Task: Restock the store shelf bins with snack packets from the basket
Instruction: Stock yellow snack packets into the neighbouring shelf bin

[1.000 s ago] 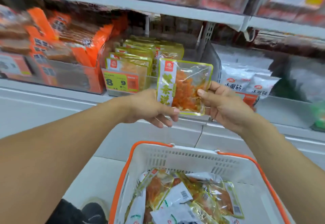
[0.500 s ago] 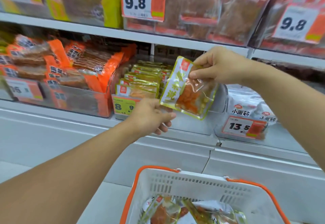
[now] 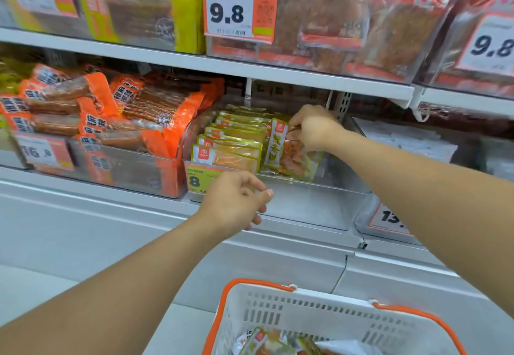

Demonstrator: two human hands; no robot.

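Observation:
My right hand pinches the top of a green-edged snack packet with orange contents, standing it upright inside the clear shelf bin, to the right of a row of several like packets. In front of the bin's price tag hovers my left hand, fingers loosely curled and holding nothing. Below, the white basket with orange handles holds more packets at the frame's bottom edge.
A bin of orange-wrapped snacks stands to the left, a bin of white packets to the right. The upper shelf overhangs the bins and carries red packets and 9.8 price tags.
My right hand carried the packet down and forward into the bin. My left hand let go of it and dropped in front of the price tag. The view tilted up.

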